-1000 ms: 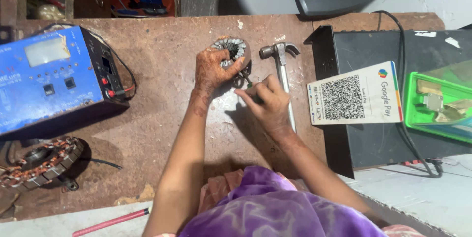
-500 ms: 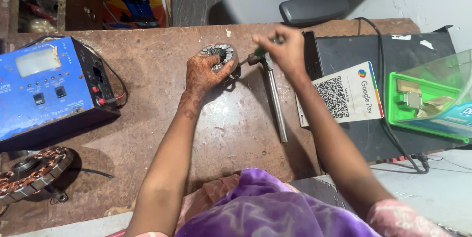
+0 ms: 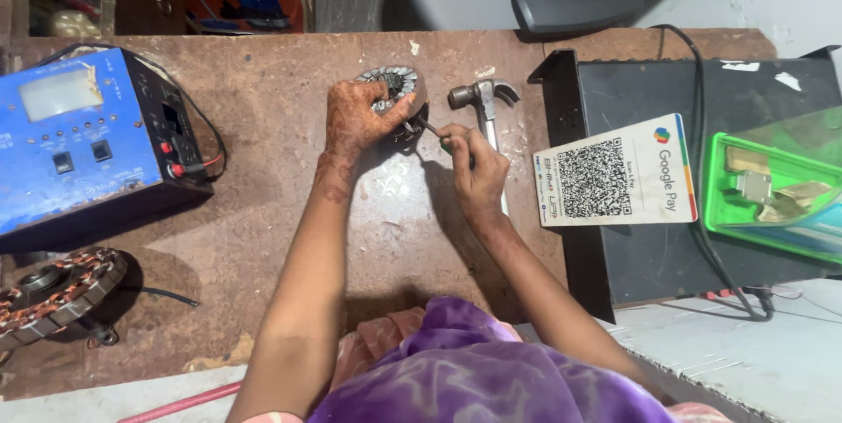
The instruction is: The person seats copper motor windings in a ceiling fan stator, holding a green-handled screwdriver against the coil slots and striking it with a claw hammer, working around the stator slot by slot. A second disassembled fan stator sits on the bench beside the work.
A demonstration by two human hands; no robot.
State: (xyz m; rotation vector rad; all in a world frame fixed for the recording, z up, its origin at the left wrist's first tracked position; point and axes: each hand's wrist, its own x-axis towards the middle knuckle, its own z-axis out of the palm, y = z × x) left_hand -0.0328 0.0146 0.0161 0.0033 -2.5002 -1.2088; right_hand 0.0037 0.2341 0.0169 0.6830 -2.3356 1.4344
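Note:
My left hand (image 3: 360, 116) grips a small round motor stator (image 3: 395, 85) with wound coils, holding it on the brown worktable (image 3: 254, 212). My right hand (image 3: 474, 164) is closed on a thin metal tool (image 3: 430, 129) whose tip points into the stator's right side. A claw hammer (image 3: 484, 103) lies on the table just right of the stator, its handle running under my right hand.
A blue metal meter box (image 3: 79, 146) with switches and a wire sits at the left. A larger wound stator (image 3: 53, 296) lies at the lower left. At right stand a black box (image 3: 702, 239), a white code card (image 3: 614, 173) and a green tray (image 3: 772, 190).
My right hand, raised near the hammer head half a second ago, has come back down beside the stator and now holds the thin tool against it. The left hand stayed on the stator.

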